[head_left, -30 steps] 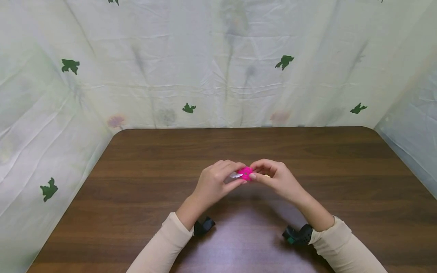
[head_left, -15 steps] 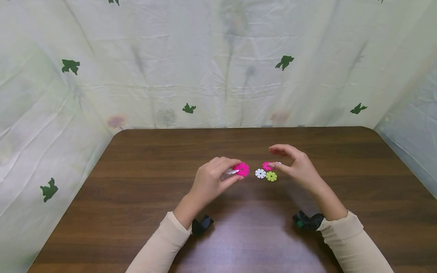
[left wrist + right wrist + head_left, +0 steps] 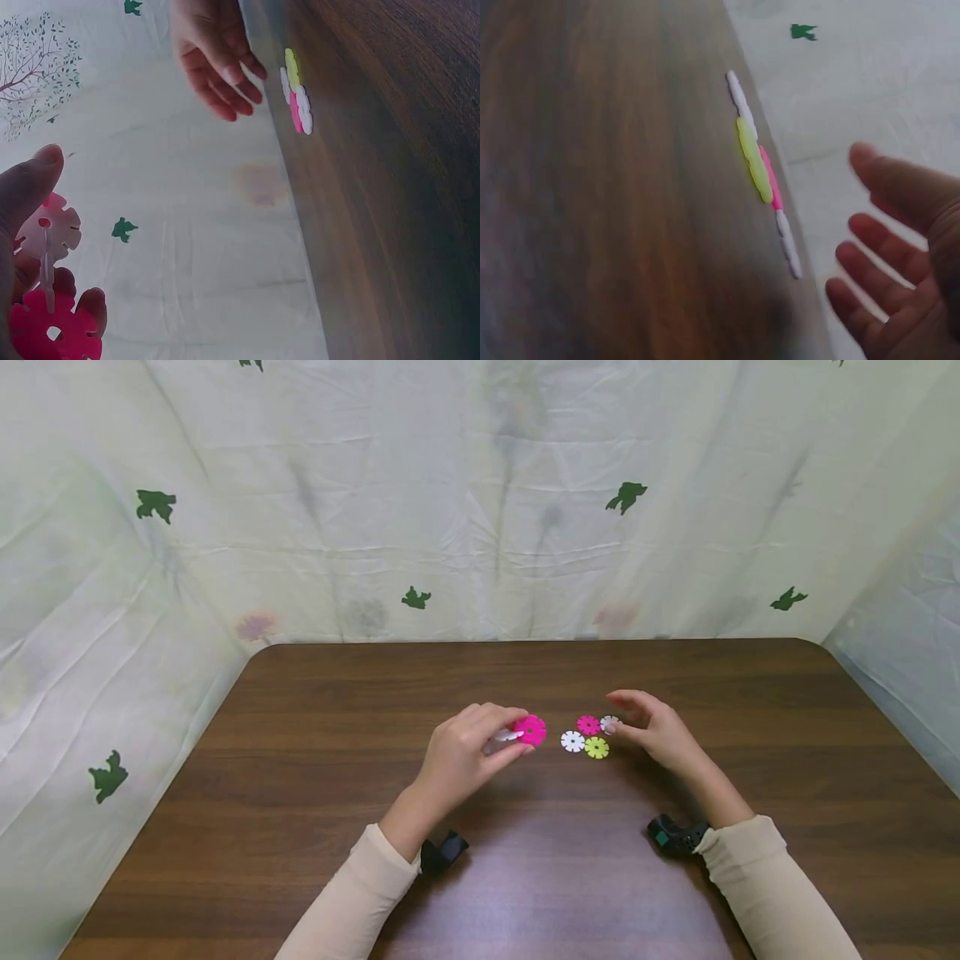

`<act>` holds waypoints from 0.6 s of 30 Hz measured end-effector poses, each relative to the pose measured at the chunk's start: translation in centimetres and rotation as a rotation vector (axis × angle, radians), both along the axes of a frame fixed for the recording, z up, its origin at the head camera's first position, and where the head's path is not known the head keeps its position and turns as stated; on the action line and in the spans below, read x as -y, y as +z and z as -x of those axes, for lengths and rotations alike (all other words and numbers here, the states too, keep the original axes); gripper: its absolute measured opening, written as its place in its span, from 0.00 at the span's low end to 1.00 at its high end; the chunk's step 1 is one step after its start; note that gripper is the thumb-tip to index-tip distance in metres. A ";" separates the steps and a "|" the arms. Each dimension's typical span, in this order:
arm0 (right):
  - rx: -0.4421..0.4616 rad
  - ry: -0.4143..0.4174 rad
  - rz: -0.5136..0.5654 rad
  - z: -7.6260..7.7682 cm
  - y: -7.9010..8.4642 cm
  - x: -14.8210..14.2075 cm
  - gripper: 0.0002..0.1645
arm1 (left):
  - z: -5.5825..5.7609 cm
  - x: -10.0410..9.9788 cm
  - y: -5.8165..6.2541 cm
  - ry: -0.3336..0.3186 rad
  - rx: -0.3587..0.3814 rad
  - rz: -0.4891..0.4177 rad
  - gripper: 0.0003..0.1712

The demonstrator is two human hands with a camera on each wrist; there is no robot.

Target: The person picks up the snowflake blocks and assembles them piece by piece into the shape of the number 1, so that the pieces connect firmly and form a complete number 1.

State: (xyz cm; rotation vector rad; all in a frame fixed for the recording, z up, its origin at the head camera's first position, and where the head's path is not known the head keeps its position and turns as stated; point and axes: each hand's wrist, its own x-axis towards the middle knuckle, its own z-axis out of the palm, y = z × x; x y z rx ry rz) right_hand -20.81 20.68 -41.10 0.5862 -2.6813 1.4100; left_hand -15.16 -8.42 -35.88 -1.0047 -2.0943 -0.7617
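Observation:
Between thumb and fingers, my left hand [image 3: 461,756] pinches a small chain of joined, notched flower-shaped discs above the table. A bright pink disc [image 3: 532,732] faces up at its right end, with a white disc [image 3: 508,736] slotted in beside it. The left wrist view shows the lower pink disc [image 3: 30,328] and a paler disc [image 3: 71,229] near the thumb, partly covered by the hand. My right hand [image 3: 660,733] has its fingers spread and holds nothing. Its thumb tip overlaps the rightmost loose white disc [image 3: 607,722] in the head view.
Beside that white disc lie a loose pink disc [image 3: 588,725], a yellow-green disc [image 3: 597,747] and another white disc [image 3: 572,741], grouped closely on the brown wooden table [image 3: 337,710]. A pale patterned cloth [image 3: 480,510] hangs behind the table's far edge.
My right hand has left the pink disc of the chain and moved right, over the loose discs, uncovering them. My left hand has shifted slightly left, still gripping the chain.

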 end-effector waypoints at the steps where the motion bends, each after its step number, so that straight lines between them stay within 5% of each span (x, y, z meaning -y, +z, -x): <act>1: 0.014 0.000 0.004 0.1 -0.3 -0.1 0.28 | 0.0 0.0 0.0 -0.001 -0.001 -0.001 0.20; 5: 0.044 -0.015 -0.020 0.4 -1.3 -0.5 0.29 | 0.1 0.0 -0.1 -0.003 -0.004 -0.003 0.19; 12: -0.057 -0.010 -0.179 0.8 -2.0 -0.3 0.21 | 0.2 -0.1 -0.1 0.000 -0.004 0.001 0.20; 18: -0.038 -0.048 -0.162 0.6 -2.0 -0.2 0.16 | 0.1 -0.1 -0.2 0.002 0.013 0.010 0.19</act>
